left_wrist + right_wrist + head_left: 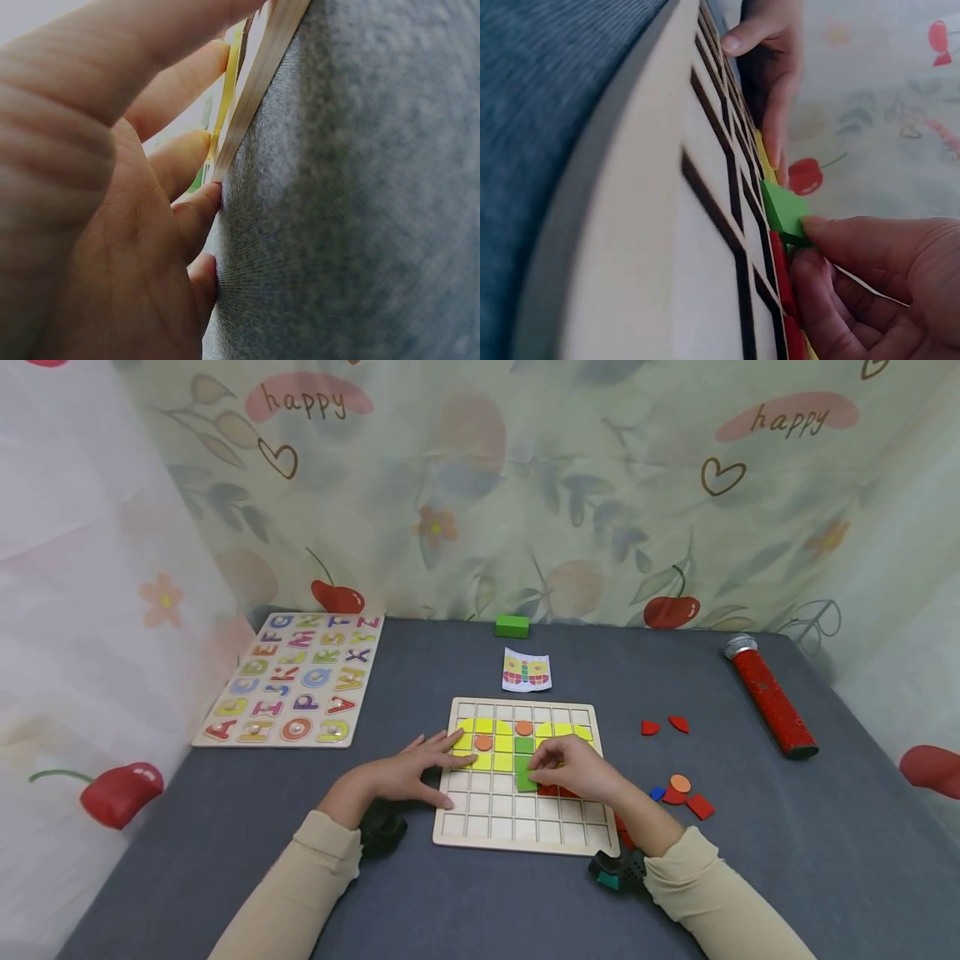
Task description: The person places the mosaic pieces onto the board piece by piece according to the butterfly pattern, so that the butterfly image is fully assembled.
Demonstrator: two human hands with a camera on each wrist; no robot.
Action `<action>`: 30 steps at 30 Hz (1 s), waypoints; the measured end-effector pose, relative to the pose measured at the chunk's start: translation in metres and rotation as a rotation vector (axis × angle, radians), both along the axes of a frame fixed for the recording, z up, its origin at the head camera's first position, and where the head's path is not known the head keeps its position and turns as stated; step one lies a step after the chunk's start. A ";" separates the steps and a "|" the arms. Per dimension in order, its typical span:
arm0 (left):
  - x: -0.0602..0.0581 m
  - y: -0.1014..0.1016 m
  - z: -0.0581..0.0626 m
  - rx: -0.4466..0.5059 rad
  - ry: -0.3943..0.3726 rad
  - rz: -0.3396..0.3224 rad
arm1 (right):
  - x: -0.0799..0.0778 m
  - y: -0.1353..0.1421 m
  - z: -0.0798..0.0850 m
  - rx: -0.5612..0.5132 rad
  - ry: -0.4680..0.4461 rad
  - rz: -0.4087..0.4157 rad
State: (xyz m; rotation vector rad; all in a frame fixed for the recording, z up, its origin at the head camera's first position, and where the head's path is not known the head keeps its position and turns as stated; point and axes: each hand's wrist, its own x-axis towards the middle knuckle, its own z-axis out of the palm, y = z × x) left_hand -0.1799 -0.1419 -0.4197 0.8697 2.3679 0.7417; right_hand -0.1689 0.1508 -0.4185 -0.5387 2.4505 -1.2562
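A wooden grid board (487, 828) lies on the table with yellow tiles (502, 762), orange discs (483, 742) and green squares (524, 745) in its upper rows. My left hand (407, 774) rests spread over the board's left side, fingertips on the yellow tiles and edge, thumb lower down. In my right hand (583, 768), thumb and finger pinch a green square tile (784, 211). That tile stands tilted over a cell in the middle column, below the other green squares. Red tiles (781, 274) sit beside it, partly covered by the right hand.
A picture card (527, 671) and a green block (512, 626) are behind the board. To the right lie loose red pieces (701, 807), an orange disc (680, 783), a blue piece (657, 793) and a red microphone (772, 697). An alphabet board (288, 681) is at the left.
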 end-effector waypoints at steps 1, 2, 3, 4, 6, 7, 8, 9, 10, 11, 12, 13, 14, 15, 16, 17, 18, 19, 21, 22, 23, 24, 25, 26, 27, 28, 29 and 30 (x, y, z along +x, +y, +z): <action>0.000 0.000 0.000 0.004 0.003 -0.003 | 0.000 -0.001 -0.001 0.008 0.021 -0.001; 0.000 0.000 0.000 0.008 0.005 -0.005 | 0.001 -0.001 -0.002 0.019 0.044 -0.002; 0.000 0.000 0.000 0.012 0.008 -0.008 | 0.001 -0.002 -0.002 0.031 0.064 -0.001; 0.000 0.000 0.000 0.014 0.010 -0.009 | 0.002 -0.003 -0.002 0.041 0.078 0.002; 0.001 0.001 0.000 0.022 0.014 -0.014 | 0.003 -0.004 -0.002 0.061 0.097 0.007; 0.001 0.001 0.000 0.026 0.018 -0.018 | 0.004 -0.004 -0.002 0.071 0.100 0.008; 0.001 0.001 0.000 0.026 0.018 -0.019 | 0.005 -0.004 -0.002 0.077 0.094 0.006; 0.001 0.001 0.000 0.026 0.019 -0.020 | 0.005 -0.004 -0.002 0.080 0.086 0.004; 0.002 0.001 0.000 0.027 0.019 -0.022 | 0.005 -0.004 -0.001 0.083 0.079 0.000; 0.002 0.001 0.000 0.029 0.017 -0.021 | 0.006 -0.004 -0.001 0.085 0.074 -0.006; 0.002 0.001 0.000 0.029 0.016 -0.021 | 0.006 -0.004 -0.001 0.085 0.072 -0.011; 0.002 0.001 0.000 0.029 0.017 -0.022 | 0.006 -0.004 -0.001 0.085 0.072 -0.014; 0.002 0.001 0.000 0.027 0.015 -0.020 | 0.006 -0.004 -0.001 0.083 0.077 -0.013; 0.002 0.001 0.000 0.025 0.013 -0.018 | 0.007 -0.005 0.000 0.083 0.084 -0.007; 0.002 0.001 0.000 0.025 0.011 -0.017 | 0.007 -0.005 0.000 0.083 0.091 -0.003; 0.002 0.001 0.000 0.024 0.010 -0.016 | 0.007 -0.006 0.000 0.082 0.098 0.005; 0.002 0.001 0.000 0.023 0.013 -0.017 | 0.008 -0.007 0.000 0.082 0.104 0.012; 0.001 0.001 0.000 0.020 0.013 -0.019 | 0.008 -0.007 0.001 0.083 0.109 0.018; 0.001 0.001 0.000 0.019 0.015 -0.021 | 0.010 -0.008 0.002 0.082 0.111 0.027; 0.001 0.002 0.000 0.021 0.016 -0.021 | 0.010 -0.009 0.002 0.081 0.110 0.028; 0.001 0.001 -0.001 0.020 0.016 -0.021 | 0.010 -0.009 0.003 0.080 0.109 0.032; 0.001 0.001 -0.001 0.020 0.016 -0.020 | 0.010 -0.009 0.004 0.079 0.107 0.035; 0.001 0.001 0.000 0.020 0.014 -0.018 | 0.010 -0.009 0.004 0.077 0.104 0.041; 0.001 0.001 0.000 0.023 0.013 -0.016 | 0.010 -0.009 0.004 0.073 0.099 0.045; 0.001 0.001 0.000 0.024 0.012 -0.013 | 0.009 -0.008 0.004 0.072 0.097 0.049; 0.001 0.001 0.000 0.025 0.013 -0.013 | 0.009 -0.007 0.004 0.071 0.092 0.050; 0.002 0.001 0.000 0.027 0.012 -0.012 | 0.008 -0.006 0.004 0.065 0.078 0.049; 0.002 0.001 0.000 0.025 0.011 -0.010 | 0.008 -0.004 0.004 0.057 0.063 0.044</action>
